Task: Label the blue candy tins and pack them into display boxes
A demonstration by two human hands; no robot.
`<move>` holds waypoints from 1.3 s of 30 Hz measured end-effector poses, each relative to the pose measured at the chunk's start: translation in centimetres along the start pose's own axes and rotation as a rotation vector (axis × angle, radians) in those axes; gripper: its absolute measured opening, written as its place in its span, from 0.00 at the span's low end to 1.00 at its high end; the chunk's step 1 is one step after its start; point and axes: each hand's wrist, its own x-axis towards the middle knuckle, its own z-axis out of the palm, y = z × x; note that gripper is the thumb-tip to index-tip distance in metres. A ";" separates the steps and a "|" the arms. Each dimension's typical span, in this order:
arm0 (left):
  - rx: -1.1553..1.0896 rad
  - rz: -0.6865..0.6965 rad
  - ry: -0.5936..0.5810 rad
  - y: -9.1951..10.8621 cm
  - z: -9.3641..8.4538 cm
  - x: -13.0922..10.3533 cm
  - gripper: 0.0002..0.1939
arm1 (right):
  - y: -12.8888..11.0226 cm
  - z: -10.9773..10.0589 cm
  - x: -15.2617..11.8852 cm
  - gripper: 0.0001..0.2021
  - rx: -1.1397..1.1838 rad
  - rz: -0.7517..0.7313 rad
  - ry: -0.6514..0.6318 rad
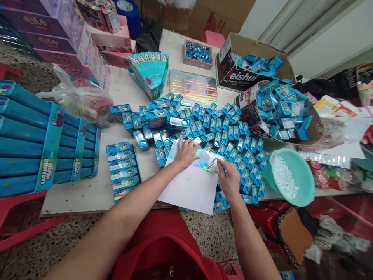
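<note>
The fingers of the left hand [185, 153] lie spread and flat, holding nothing, on a white paper sheet with a shiny holographic strip [192, 190]. The fingers of the right hand [229, 177] are pinched around a slim dark item [213, 161], too small to identify, over the strip's right end. The sheet rests partly over small blue rectangular containers [247, 165] and overhangs the white tabletop's [70, 198] front edge. A round turquoise plastic basin [305, 177] holding white pellets [284, 177] sits right of the containers.

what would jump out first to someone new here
Most striking is the spread of small blue boxes across the middle of the table. At the far left stand big blue display trays lettered "Caramelo". At the right, a turquoise bowl of white pieces stands out.
</note>
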 end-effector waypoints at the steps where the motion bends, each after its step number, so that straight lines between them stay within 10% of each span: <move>1: -0.003 -0.002 -0.001 0.0 0.0 0.0 0.20 | 0.3 0.3 0.1 0.14 0.013 0.035 0.000; 28: -0.009 -0.020 -0.017 0.2 -0.3 -0.1 0.21 | 4.5 2.2 2.2 0.18 0.158 0.332 -0.096; 33: -0.007 -0.030 -0.028 0.2 -0.3 -0.1 0.20 | 4.5 2.3 2.2 0.32 0.125 0.381 0.022; 39: -0.009 -0.005 0.007 0.0 -0.1 -0.2 0.20 | 3.5 0.9 2.5 0.21 -0.036 0.127 0.128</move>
